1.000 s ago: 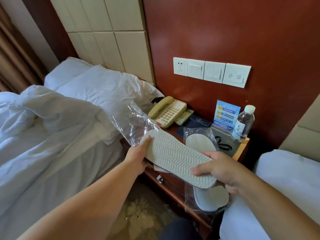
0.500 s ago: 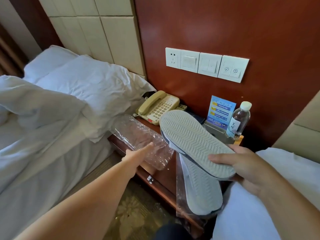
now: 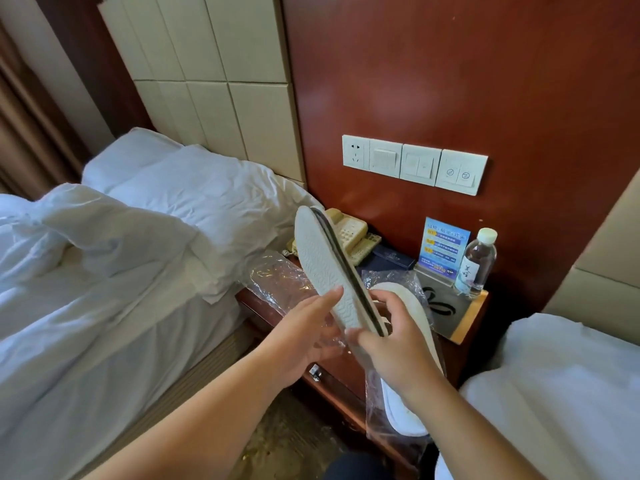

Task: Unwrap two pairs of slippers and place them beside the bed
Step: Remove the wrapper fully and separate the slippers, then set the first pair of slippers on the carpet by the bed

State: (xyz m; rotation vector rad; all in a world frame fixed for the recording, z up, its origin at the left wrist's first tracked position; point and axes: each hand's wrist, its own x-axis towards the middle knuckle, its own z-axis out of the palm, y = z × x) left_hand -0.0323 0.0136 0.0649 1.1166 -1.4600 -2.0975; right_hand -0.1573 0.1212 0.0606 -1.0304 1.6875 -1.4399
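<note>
Both hands hold the unwrapped pair of slippers (image 3: pixel 329 271) above the counter (image 3: pixel 467 317), the two pressed sole to sole and tilted up on edge, toe ends toward the telephone (image 3: pixel 349 233). The left hand (image 3: pixel 304 327) has its grip clamped on the lower part of the patterned sole, fingers flat along it; the right hand (image 3: pixel 394 344) pinches the heel end from the other side. The empty plastic wrapper (image 3: pixel 277 282) lies crumpled on the counter beside the bed (image 3: pixel 104 271). A second wrapper (image 3: pixel 391 407) — clear, not yet opened — holds the other pair of slippers (image 3: pixel 412 414) and overhangs the counter's front edge. A water bottle (image 3: pixel 476 261) stands at the counter's far corner.
</note>
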